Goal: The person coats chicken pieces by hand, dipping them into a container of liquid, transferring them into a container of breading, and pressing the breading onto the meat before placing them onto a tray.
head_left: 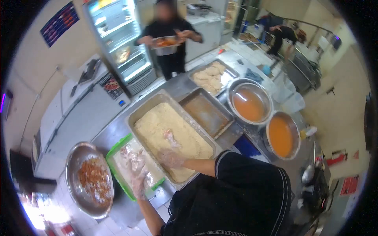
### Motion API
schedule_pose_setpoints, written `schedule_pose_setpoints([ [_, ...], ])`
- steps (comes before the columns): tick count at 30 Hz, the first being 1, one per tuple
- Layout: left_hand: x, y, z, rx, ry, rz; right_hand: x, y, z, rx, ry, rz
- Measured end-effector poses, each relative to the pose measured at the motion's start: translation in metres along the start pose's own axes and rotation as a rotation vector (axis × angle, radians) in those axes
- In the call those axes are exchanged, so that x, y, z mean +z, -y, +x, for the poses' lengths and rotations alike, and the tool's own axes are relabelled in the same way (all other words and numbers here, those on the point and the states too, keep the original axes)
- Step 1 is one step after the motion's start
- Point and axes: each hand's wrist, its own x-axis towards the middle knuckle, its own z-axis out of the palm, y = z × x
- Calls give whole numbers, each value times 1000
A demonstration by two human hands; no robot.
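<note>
A deep metal pan (pixel 133 117) of pale breading crumbs stands before me, with a coated chicken drumstick (pixel 170 138) on the crumbs. My right hand (pixel 172 159), in a clear glove dusted with crumbs, lies low over the breading just below the drumstick, its fingers stretched out. To the left is a green-rimmed tray (pixel 114 148) with white, wet-looking chicken pieces (pixel 133 157) and whitish coating. My left hand (pixel 139 183), also gloved, reaches over this tray's near part with its fingers apart, close to the pieces. Any contact with them is hard to make out.
A metal bowl (pixel 71 173) of reddish-brown bits stands at left. Beyond the pan are a shallow metal tray (pixel 204 112), a tray of breaded pieces (pixel 208 78) and two pots of orange liquid (pixel 249 104) (pixel 280 135). A person (pixel 169 39) across the table holds a food container.
</note>
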Motion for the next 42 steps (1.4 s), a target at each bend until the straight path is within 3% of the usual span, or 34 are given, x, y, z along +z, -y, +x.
schedule_pose_setpoints([
  [4,16,-5,-21,-60,-147,12,37,-26,-31,-82,-110,307],
  [6,0,6,-18,-11,-183,-8,43,-32,-37,-104,-9,426],
  [7,-10,14,-20,15,-207,-21,42,-44,-34,-166,136,400],
  [9,-23,30,-19,96,-236,-75,-27,-12,-35,268,344,961],
  [10,-27,34,-15,136,-247,-113,-31,-21,-35,232,434,814],
  [13,-35,19,-8,78,-330,153,-10,-45,-23,542,505,1167],
  [16,-44,16,-5,124,-296,62,-54,1,-8,925,487,942],
  [17,-47,32,5,242,-341,234,-29,-30,-15,767,446,1032],
  [19,-48,28,2,151,-349,225,33,-100,-41,452,362,1197],
  [21,-56,33,2,76,-383,280,12,-105,-54,603,288,1423],
  [25,-65,50,4,180,-417,348,-54,-79,-69,912,141,1859],
  [30,-61,48,8,70,-416,350,-108,-59,-49,897,-247,1152],
  [32,-64,53,12,110,-391,373,-105,-73,-46,747,-266,707],
  [34,-66,59,16,121,-378,400,-88,-103,-50,465,-214,155],
  [37,-72,73,21,148,-347,433,-69,-118,-41,80,-451,-547],
  [40,-67,73,24,229,-316,401,-57,-113,-43,254,-392,-32],
  [42,-57,64,20,179,-362,359,-74,-98,-44,354,-239,-86],
])
